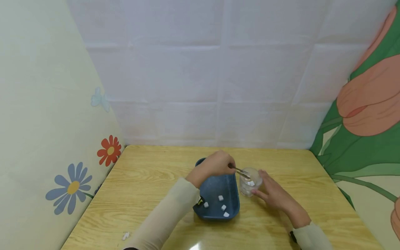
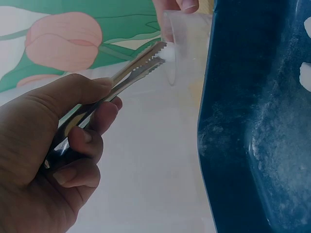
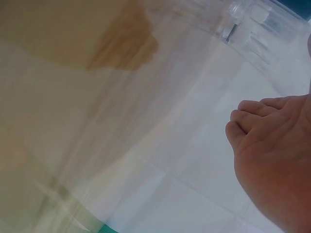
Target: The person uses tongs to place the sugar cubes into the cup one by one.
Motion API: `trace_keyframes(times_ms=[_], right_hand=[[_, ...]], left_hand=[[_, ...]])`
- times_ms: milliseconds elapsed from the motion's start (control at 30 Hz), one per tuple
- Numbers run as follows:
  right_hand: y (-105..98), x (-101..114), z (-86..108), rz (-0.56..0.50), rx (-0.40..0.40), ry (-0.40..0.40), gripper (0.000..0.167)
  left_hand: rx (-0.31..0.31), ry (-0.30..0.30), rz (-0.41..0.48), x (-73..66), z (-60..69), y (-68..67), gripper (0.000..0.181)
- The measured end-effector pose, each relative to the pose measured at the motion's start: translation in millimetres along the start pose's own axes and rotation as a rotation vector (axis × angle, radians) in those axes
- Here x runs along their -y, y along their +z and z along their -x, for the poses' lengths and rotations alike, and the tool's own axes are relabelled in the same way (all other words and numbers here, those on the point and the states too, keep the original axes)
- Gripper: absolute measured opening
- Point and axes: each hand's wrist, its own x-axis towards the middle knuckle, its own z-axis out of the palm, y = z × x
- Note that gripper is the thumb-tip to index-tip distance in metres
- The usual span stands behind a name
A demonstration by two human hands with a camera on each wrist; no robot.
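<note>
My left hand [image 1: 218, 163] grips a pair of metal tongs [image 2: 138, 65] with serrated tips, reaching over the far end of the blue tray [image 1: 214, 185]. A small white cube [image 2: 167, 51] shows at the tongs' tips, by the mouth of a clear cup [image 1: 247, 190]. Several white pieces [image 1: 251, 183] lie inside the cup. My right hand [image 1: 276, 194] holds the cup from its right side, thumb toward the front and fingers behind. In the right wrist view, the cup appears at the top, partly cut off.
Several white cubes [image 1: 223, 207] lie in the near part of the tray, whose surface bears white powder. Small white bits [image 1: 126, 236] are on the wooden table [image 1: 150, 180] at the near left. A white covered wall [image 1: 187, 76] stands behind the table, with painted panels at both sides.
</note>
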Motion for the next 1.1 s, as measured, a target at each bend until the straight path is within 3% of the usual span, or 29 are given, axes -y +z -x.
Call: trace_keyframes(times_ms=[400,567,933,1100], right_hand=[[-1.7,1.2,0.9,0.006,0.003,0.003,0.09],[-3.6,2.4,1.9,-0.006,0.019,0.015,0.09],[-2.1,2.0,0.7,0.014,0.013,0.009,0.089],[-1.4,0.9,0.3,0.012,0.015,0.005,0.089]], left_hand=[[0.016,-0.04,0.042,-1.3,2.8,0.0,0.017],[-0.008,-0.05,0.042,2.6,8.1,-2.3,0.015],[-0.052,-0.068,-0.011,12.6,32.8,-19.1,0.013],[-0.054,-0.072,-0.047,18.3,44.2,-20.6,0.014]])
